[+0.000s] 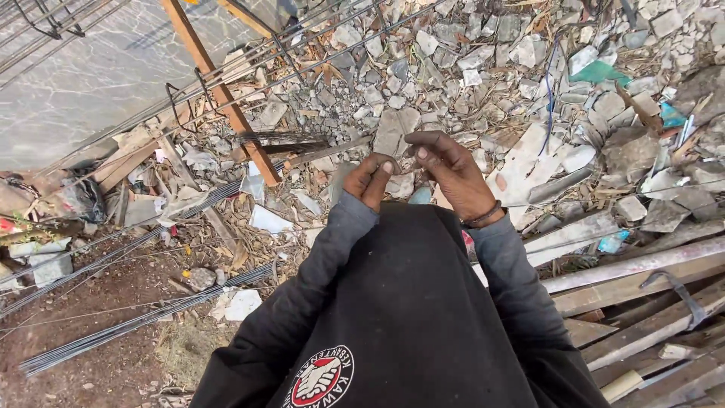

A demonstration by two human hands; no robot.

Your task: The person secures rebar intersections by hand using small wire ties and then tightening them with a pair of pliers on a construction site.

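Outdoors in flat daylight, the ground is heaped with grey broken rubble [453,68] across the upper middle and right of the frame. A pale concrete slab [83,83] fills the upper left, crossed by thin steel rods [249,64] and a slanting wooden plank [219,91]. Lower left — bare brown soil [91,302] with rebar bundles [143,317]. Lower right — weathered timber boards [642,302].

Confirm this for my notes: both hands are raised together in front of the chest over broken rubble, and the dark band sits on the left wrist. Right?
Not quite. In the head view the dark band circles the right wrist, below the right hand, not the left. The rest holds: the left hand is raised beside it over the broken rubble.
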